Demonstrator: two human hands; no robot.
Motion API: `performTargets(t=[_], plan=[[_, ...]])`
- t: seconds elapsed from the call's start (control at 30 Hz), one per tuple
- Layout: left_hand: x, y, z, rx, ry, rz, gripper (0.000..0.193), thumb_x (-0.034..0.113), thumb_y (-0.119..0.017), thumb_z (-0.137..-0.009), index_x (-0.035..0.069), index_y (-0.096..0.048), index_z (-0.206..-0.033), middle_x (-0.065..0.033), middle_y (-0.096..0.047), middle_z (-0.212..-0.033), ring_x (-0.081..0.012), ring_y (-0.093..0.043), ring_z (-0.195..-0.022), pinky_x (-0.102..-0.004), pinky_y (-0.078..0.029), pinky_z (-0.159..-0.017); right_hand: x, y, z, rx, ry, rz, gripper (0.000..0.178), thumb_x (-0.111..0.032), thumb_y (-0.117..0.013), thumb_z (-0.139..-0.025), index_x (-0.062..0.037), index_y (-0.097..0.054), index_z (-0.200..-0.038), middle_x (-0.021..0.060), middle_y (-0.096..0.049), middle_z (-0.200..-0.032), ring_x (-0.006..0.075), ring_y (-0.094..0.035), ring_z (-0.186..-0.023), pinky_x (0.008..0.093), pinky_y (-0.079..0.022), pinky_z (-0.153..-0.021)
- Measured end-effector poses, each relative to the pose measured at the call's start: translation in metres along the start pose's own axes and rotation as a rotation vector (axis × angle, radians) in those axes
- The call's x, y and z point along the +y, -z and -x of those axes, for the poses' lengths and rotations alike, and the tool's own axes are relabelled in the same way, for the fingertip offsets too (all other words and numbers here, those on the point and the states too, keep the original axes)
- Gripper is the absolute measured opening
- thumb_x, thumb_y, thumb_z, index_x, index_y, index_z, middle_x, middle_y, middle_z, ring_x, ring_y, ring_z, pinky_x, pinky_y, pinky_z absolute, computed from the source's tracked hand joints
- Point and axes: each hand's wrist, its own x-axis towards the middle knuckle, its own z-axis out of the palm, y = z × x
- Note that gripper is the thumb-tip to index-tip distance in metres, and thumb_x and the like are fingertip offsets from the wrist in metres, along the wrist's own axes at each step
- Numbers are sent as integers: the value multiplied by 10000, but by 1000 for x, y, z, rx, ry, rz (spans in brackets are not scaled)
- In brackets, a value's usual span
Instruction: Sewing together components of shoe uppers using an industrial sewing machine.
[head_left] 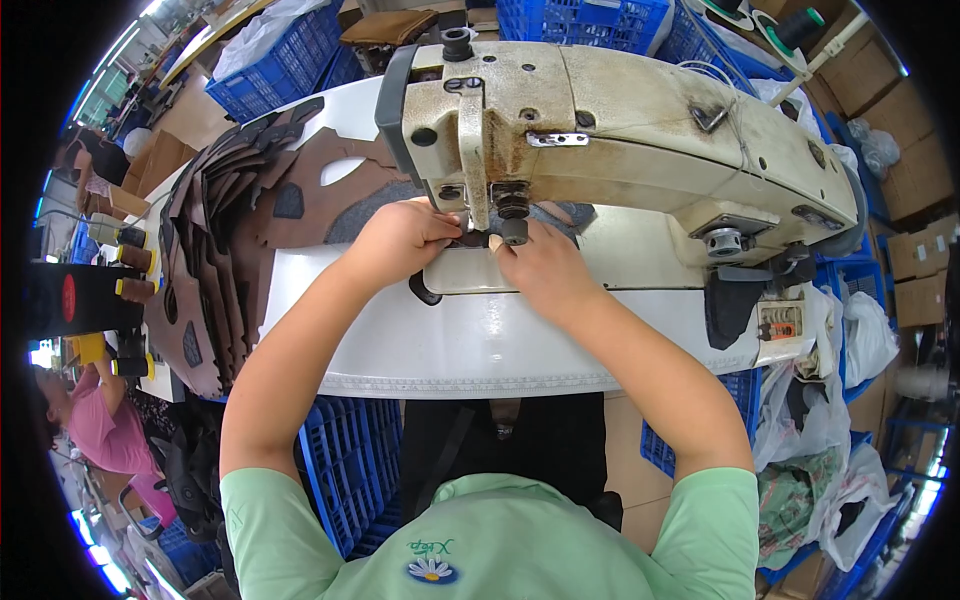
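A cream sewing machine (640, 130) stands over the white table, its needle area between my two hands. Left of the needle, my left hand (402, 240) is closed, with thumb and fingertips pinching the edge of a brown leather-like piece with dark grey patches (320, 185). My right hand (552, 264) is closed on the other side, its thumb and fingers pressed on the same work beside the presser foot. The machine head hides part of the right fingers and the stitching point. A dark grey part of the work shows behind the right hand.
Many overlapping brown cut pieces (195, 260) lie at the table's left. A measuring strip (480, 384) runs along its front edge. Blue crates (350, 470) stand below and behind, plastic bags (870, 335) at right. Thread spools (135, 290) and a co-worker in pink (105, 430) are at far left.
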Motion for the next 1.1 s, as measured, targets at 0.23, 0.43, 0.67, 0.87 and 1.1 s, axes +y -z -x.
performTargets(t=[0.23,0.43,0.67,0.87,1.1], plan=[[7,3,-4,34,-48,-130,181,74,-691,-795,73,-767,-960,-104,-724,-945,-293,-672,-925,-379,-543,-801,-3,5,-4,-83,-14,64,100,-125,-621,-731,-39,-648,-775,103,-621,-878,253,-570,-957,346,-508,-826],[1,3,-2,13,22,-104,188,67,-709,-777,65,-767,-956,-112,-725,-948,-297,-677,-907,-377,-543,-802,-3,9,-10,-197,-46,13,345,-27,-614,-741,12,-621,-1084,153,-651,-979,329,-620,-919,424,-533,-822],[0,1,-4,-16,-4,-128,210,36,-692,-769,59,-767,-963,-112,-731,-946,-292,-680,-911,-373,-546,-821,0,5,-8,-140,-30,-1,388,-10,-615,-730,21,-616,-1117,155,-634,-976,327,-615,-909,413,-533,-815],[-10,-8,4,105,-162,-141,323,-26,-694,-724,95,-760,-1016,-84,-726,-988,-310,-671,-940,-393,-540,-827,0,6,-7,-156,-84,-34,389,-35,-620,-795,-80,-629,-1182,135,-618,-935,337,-613,-907,426,-530,-760],[-10,-9,2,95,-78,-44,315,-20,-689,-751,103,-762,-1032,-106,-725,-1005,-319,-672,-948,-386,-541,-836,4,1,-3,32,-69,-146,54,-113,-609,-712,-64,-621,-694,93,-603,-839,263,-578,-953,377,-522,-830]])
